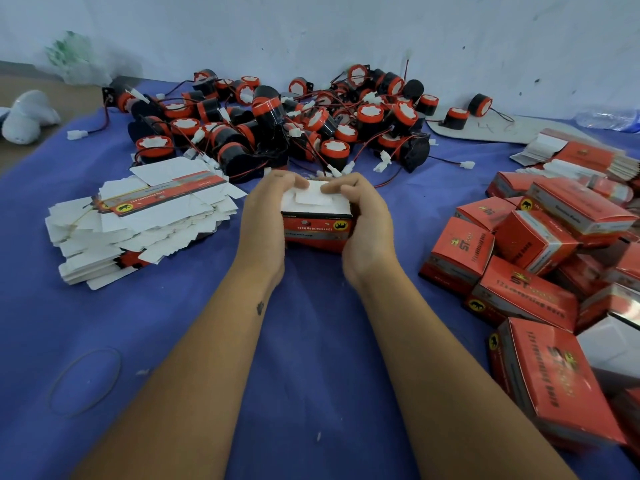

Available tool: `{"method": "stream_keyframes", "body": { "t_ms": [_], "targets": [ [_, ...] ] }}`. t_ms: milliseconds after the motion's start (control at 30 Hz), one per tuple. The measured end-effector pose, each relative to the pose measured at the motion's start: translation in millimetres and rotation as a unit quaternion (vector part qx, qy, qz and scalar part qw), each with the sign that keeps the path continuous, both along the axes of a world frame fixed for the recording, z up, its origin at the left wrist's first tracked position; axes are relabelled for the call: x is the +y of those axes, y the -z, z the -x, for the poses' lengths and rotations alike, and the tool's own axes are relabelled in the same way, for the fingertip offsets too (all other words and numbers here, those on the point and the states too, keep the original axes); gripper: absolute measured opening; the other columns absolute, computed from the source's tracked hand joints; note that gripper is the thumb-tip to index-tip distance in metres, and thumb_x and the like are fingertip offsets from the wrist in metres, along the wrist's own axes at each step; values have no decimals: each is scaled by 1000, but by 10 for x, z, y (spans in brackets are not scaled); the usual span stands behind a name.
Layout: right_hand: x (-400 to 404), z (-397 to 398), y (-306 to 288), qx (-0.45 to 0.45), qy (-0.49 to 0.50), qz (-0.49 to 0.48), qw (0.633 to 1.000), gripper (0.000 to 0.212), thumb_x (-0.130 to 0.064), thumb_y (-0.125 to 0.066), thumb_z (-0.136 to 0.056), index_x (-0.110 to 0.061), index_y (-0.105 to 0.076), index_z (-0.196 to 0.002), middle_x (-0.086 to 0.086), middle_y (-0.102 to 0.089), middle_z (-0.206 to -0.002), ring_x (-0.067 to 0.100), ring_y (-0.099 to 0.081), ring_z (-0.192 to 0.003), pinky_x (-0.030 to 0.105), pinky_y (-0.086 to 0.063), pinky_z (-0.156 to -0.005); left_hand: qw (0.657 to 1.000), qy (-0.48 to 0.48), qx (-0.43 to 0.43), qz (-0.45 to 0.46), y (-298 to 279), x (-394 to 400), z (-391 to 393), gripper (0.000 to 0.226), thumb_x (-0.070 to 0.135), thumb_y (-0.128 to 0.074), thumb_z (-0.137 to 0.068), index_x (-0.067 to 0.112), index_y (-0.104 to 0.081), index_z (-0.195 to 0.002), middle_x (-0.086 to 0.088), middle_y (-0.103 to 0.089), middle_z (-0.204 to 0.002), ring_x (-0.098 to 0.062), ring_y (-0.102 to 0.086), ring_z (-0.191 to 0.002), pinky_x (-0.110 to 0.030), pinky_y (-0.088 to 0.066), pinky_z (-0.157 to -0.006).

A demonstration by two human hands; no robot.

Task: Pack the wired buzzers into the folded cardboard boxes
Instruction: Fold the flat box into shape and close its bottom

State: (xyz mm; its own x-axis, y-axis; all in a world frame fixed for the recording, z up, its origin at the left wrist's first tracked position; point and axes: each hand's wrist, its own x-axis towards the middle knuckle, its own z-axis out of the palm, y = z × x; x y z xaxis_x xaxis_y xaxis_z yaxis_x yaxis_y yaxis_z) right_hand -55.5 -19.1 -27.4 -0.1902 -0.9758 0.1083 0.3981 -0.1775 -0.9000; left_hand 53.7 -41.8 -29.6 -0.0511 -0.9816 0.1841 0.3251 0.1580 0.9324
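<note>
At centre frame, on a blue cloth [311,341], the left hand [265,216] and right hand [363,220] clasp a glossy red cardboard box [317,230], fingers curled over its white top flaps. Black-and-red cylindrical wired buzzers [277,123] heap at twelve o'clock; flat box blanks [145,216] at nine, packed boxes [533,271] at three.

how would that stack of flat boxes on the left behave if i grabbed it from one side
The flat boxes would probably fan out and slide, since they already lie skewed. Thin card likely bends and feels light. The rubber band round some looks loose, so it may not hold them.
</note>
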Motion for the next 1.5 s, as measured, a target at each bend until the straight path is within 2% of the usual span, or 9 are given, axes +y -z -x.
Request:
{"method": "stream_keyframes", "body": {
  "t_ms": [267,433,667,767,967,1067,1233,1367,1500],
  "targets": [
    [-3,69,-58,111,50,-25,992,36,5,-53,-84,-20,-64,-108,4,-65,-98,21,-65,-85,37,-59,-69,999,-45,-15,7,39,-23,61,39,-5,-56,-88,30,-64,-104,13,-66,-89,-3,-64,-78,-22,-53,-63],
    [33,65,-71,173,71,-22,982,37,7,-53,-82,-19,-66,-105,13,-67,-106,26,-66,-91,36,-60,-70,998,-49,-34,6,33,9,71,39,-3,-57,-87,32,-65,-103,8,-66,-96,-4,-65,-81,-22,-52,-65],
    [50,71,-47,387,196,-41,900,25,-53,-36,-86,-42,-53,-71,-10,-51,-94,10,-47,-95,33,-37,-79,997,8,23,-73,37,18,92,35,40,-35,-104,28,-67,-103,3,-74,-96,-16,-67,-97,-34,-52,-88],
    [58,69,-60,306,135,-65,940,35,-63,-37,-87,-42,-65,-84,-14,-63,-101,8,-57,-96,36,-45,-85,999,3,-10,-52,38,-15,62,37,46,-28,-106,38,-63,-114,7,-69,-115,-10,-63,-111,-34,-46,-102],
    [74,102,-87,137,87,-16,987,20,-17,-58,-93,-27,-73,-85,-7,-70,-89,14,-63,-88,36,-52,-80,995,10,-91,34,43,-38,-16,61,45,-50,-91,42,-31,-149,9,-28,-158,-8,-36,-141,-38,-37,-114],
    [80,109,-35,185,77,25,979,27,3,-56,-86,-21,-69,-88,3,-68,-97,16,-64,-87,33,-55,-79,992,9,-127,-7,60,-36,-16,87,26,-68,-91,29,-11,-157,3,-44,-149,-16,-52,-129,-38,-47,-105],
    [73,74,54,593,198,154,765,32,5,-49,-74,-8,-74,-88,7,-63,-114,28,-54,-109,41,-42,-94,965,-22,-254,67,113,-62,-96,70,20,-84,-75,34,-43,-131,21,-57,-122,7,-55,-110,-9,-48,-84],
    [63,-7,9,735,46,48,675,39,-2,-46,-78,-23,-68,-102,-7,-66,-104,16,-47,-111,43,-9,-114,942,0,-328,69,145,-82,-115,70,7,-78,-77,31,-39,-131,27,-53,-99,9,-55,-90,-9,-44,-66],
    [-35,-96,-51,785,24,-8,619,19,-6,-45,-76,-22,-55,-79,-7,-55,-84,18,-43,-100,55,-4,-114,933,-29,-352,67,157,-100,-120,64,8,-72,-81,25,-39,-132,21,-56,-95,5,-54,-85,-13,-41,-63]
  ]
}}
